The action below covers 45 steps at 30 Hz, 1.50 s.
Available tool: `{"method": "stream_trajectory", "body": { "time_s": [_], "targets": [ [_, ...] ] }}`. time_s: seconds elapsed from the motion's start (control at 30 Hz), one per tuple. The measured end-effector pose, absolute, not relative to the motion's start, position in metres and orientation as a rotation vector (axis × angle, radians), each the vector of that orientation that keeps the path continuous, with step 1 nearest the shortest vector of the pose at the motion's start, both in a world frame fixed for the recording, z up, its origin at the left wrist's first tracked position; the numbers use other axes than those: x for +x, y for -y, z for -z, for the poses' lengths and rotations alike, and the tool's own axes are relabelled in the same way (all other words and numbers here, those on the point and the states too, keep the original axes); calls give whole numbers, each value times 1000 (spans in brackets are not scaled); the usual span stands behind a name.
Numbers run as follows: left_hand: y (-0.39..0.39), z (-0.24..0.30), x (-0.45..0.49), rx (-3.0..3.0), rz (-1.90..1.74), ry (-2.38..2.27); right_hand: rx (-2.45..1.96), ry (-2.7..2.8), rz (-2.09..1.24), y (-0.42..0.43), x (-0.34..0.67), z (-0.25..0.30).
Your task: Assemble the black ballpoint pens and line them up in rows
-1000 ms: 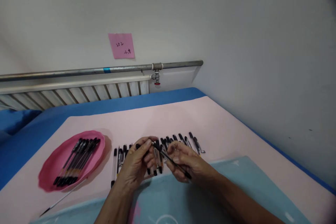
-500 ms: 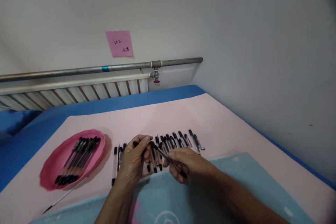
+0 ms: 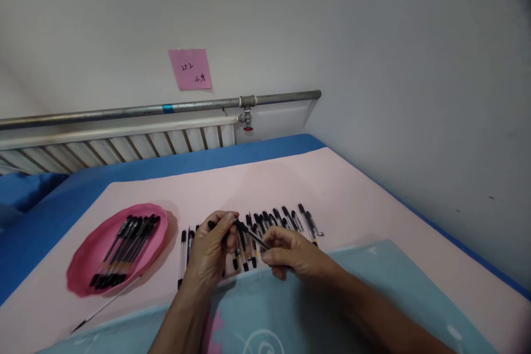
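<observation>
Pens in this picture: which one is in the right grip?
The slanted pen between the right grip and left grip; other pens lie on the sheet or in the bowl.

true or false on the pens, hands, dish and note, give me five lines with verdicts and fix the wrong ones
1. The pink dish holds several pens. True.
2. The right hand lies flat with nothing in it. False: the right hand holds a pen, angled toward the other hand.
3. The left hand is spread wide open. False: the left hand has curled fingers, with a dark piece showing in it.
4. A thin white stick with a dark tip lies beside the dish. True.
5. The pink note is stuck to the radiator. False: the pink note is on the wall, above the metal pipe.
</observation>
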<state>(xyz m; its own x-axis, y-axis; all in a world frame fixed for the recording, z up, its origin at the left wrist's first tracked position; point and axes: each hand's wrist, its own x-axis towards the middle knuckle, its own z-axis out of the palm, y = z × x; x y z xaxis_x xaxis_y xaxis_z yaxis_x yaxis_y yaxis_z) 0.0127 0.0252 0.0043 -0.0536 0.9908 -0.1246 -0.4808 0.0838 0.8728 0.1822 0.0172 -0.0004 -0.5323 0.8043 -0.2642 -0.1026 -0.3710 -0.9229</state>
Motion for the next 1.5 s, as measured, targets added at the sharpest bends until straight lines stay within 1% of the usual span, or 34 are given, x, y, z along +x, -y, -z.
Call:
{"method": "stream_trajectory", "body": {
  "time_s": [0.13, 0.3, 0.5, 0.7, 0.8, 0.97, 1.03, 1.1, 1.27, 1.33, 1.4, 1.5],
  "targets": [
    [-25, -5, 13, 725, -1381, -945, -1012, 1149, -2160, -14, 180, -3],
    [-26, -3, 12, 727, -1379, -923, -1079, 1248, -1894, -16, 178, 0],
    [-28, -3, 10, 701, -1401, -918, -1045, 1165, -2083, -16, 179, -1],
    [-37, -7, -6, 467, -1584, -856, -1093, 1202, -1836, -20, 185, 0],
    [-40, -6, -13, 329, -1644, -877, -1082, 1205, -1801, -20, 186, -1],
    [-43, -4, -25, 274, -1734, -936, -1166, 1276, -1689, -20, 192, -4],
    [-45, -4, -33, 250, -1766, -945, -1203, 1292, -1580, -24, 200, -4],
    [-47, -2, -41, 225, -1784, -961, -1246, 1286, -1390, -32, 215, -3],
    [-51, 5, -46, 196, -1701, -949, -1541, 1291, -626, -48, 271, 7],
    [-50, 4, -41, 212, -1659, -960, -1723, 1363, -414, -48, 290, 13],
    [-47, 1, -37, 237, -1636, -977, -1898, 1466, -298, -45, 302, 20],
    [-45, -4, -32, 266, -1616, -999, -2069, 1680, -215, -41, 305, 28]
  ]
}}
